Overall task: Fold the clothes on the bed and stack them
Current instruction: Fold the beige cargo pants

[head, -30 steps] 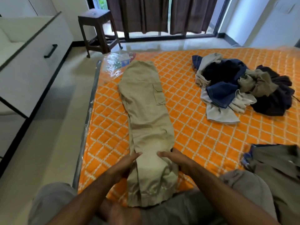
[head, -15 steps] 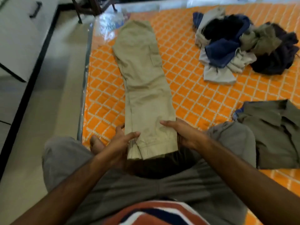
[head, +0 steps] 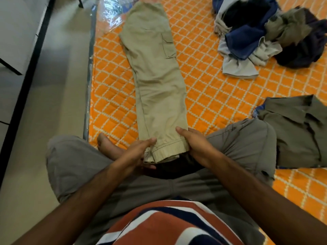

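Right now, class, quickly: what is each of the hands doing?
Left hand: grips the left side of the khaki trousers at the cuff end.
Right hand: grips the right side at the same end.

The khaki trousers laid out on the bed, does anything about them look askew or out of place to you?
Slightly. The khaki trousers bend partway along instead of lying straight, and their hem hangs off the bed edge over the person's lap, where the left hand and right hand hold it. No damage shows.
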